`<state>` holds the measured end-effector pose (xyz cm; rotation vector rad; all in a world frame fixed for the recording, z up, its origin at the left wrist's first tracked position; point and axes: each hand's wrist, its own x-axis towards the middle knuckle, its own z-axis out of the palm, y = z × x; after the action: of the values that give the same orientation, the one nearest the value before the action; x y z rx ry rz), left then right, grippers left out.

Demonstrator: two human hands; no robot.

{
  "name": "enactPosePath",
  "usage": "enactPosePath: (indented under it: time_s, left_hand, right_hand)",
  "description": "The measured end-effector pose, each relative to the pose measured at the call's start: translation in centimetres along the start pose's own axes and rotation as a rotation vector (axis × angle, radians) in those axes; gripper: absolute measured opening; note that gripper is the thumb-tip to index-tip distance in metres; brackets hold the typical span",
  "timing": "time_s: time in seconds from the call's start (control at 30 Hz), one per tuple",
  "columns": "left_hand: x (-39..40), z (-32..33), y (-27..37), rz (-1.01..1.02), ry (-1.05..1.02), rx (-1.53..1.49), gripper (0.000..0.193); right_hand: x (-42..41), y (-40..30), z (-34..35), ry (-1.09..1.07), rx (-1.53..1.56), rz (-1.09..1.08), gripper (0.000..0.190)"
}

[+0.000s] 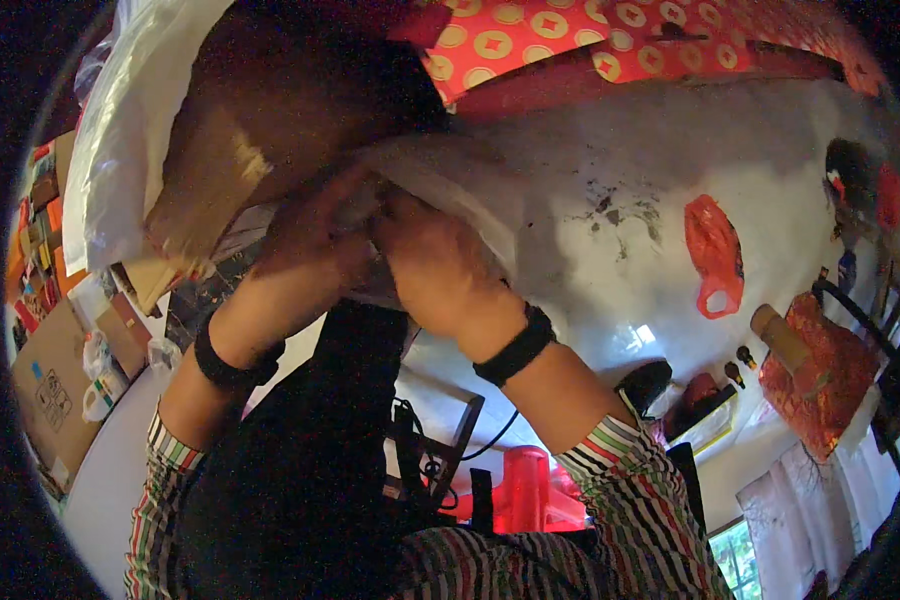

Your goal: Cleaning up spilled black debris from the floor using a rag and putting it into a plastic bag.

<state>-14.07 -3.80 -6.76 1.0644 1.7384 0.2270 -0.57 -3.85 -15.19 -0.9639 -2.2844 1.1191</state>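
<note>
Both of my hands meet near the middle of the head view, close to a piece of pale, thin sheet material. My left hand is blurred and in shadow, and its fingers cannot be made out clearly. Beside it, my right hand has its fingers bent inwards at the sheet's edge; what lies between them is hidden. A large brown object, perhaps card or paper, rises beyond my left hand, with white plastic sheeting along its left side. Each wrist wears a black band.
Right of my hands, a red plastic bag lies on the pale surface. Further right are a red patterned packet and a brown cylinder. A cardboard box stands at left. Red patterned cloth is at the top.
</note>
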Motion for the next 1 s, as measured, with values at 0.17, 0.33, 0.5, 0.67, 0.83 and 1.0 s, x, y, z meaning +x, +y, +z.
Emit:
enactPosePath:
  time_s: [0.17,0.33,0.5,0.67,0.83,1.0]
  left_hand:
    - [0.0,0.2,-2.9,0.17,0.085,0.14,0.054]
    - [-0.5,-0.1,-2.4,0.14,0.073,0.232,0.052]
    - [0.0,0.4,-2.7,0.191,0.098,0.199,0.052]
    - [-0.1,0.4,-2.6,0.166,0.094,0.089,0.053]
    - [-0.5,0.6,-0.6,0.198,0.089,0.148,0.053]
    - [-0.3,0.5,-1.5,0.03,0.052,0.141,0.053]
  right_hand:
    - [-2.4,-1.3,-4.2,0.063,0.131,-0.05,0.02]
    - [-6.8,-1.1,-9.0,0.296,0.142,0.206,0.015]
    - [-13.5,10.8,-8.7,0.504,-0.044,0.667,0.025]
    - [-18.9,19.9,-6.7,0.586,-0.118,0.801,0.045]
    - [-17.6,22.5,-5.0,0.78,-0.092,0.763,0.053]
    - [-14.4,22.0,-2.8,0.697,-0.265,0.562,0.057]
